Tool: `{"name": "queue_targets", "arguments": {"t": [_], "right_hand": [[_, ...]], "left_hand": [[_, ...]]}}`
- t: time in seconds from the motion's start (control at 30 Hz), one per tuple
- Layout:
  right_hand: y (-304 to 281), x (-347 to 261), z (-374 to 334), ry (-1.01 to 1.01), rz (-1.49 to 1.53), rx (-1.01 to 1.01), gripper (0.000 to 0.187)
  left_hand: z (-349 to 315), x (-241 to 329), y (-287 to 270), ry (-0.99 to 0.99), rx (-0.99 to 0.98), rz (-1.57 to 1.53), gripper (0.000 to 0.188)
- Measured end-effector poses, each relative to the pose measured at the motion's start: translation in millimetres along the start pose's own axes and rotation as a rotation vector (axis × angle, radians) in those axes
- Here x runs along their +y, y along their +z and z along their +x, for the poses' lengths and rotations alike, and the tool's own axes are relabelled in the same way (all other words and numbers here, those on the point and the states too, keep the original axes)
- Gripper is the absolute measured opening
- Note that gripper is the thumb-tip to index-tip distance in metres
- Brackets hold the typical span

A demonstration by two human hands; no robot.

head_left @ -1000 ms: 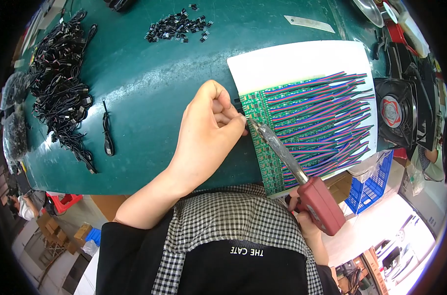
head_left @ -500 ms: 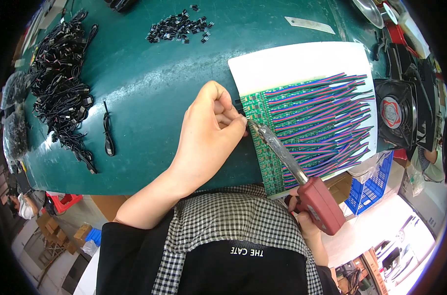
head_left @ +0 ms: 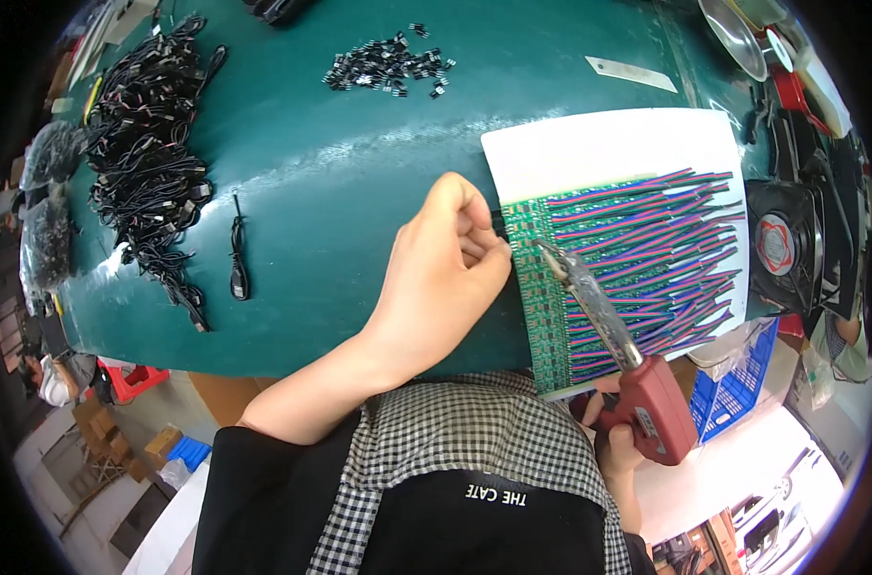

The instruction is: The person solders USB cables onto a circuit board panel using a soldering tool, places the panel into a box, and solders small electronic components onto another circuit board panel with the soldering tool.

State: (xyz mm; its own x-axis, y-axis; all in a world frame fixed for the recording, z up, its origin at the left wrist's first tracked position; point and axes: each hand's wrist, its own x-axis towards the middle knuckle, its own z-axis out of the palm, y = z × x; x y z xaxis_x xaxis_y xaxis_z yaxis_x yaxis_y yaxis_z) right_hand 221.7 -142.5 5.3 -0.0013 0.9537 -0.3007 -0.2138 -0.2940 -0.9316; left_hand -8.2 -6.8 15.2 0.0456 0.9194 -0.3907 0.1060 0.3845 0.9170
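My left hand is at the left edge of a row of green circuit boards. Its thumb and index finger are pinched together, and whatever sits between them is too small and hidden to make out. In my right hand is a red-handled soldering iron, its long metal shaft slanting up and left. The iron's tip hovers over or rests on the boards, slightly right of the left fingertips; contact cannot be told. Bundles of red, blue, green and black wires run rightward from the boards.
The boards lie on a white sheet on a green table. Small black connectors are heaped at the back. Black cables pile up at left, with one bundled cable apart. A blade and a fan are at right.
The soldering iron's tip has drawn back to the right, away from my left fingertips. My left hand keeps its pinch at the board edge. The whole view has shifted slightly.
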Motion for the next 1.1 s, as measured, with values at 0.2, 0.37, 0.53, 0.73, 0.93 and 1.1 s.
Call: {"name": "queue_targets", "arguments": {"t": [0.2,0.37,0.53,0.73,0.93,1.1], "right_hand": [[-2,3,-2,-0.012,-0.001,0.001,0.072],[-3,2,-8,0.035,-0.003,0.031,0.074],[-4,5,-14,-0.01,0.02,0.062,0.076],[-5,8,-16,-0.04,0.048,0.036,0.074],[-2,5,-14,-0.038,0.029,0.013,0.071],[2,3,-11,0.022,0.002,0.002,0.07]], "left_hand": [[29,9,-34,0.265,0.119,0.377,0.022],[89,2,-58,0.423,0.263,0.698,0.027],[98,-2,-57,0.641,0.275,0.917,0.014],[72,2,-56,0.622,0.175,0.648,0.011],[13,-4,-34,0.045,-0.145,-0.183,0.012],[-9,-5,-12,-0.081,-0.134,-0.182,0.007]]}}
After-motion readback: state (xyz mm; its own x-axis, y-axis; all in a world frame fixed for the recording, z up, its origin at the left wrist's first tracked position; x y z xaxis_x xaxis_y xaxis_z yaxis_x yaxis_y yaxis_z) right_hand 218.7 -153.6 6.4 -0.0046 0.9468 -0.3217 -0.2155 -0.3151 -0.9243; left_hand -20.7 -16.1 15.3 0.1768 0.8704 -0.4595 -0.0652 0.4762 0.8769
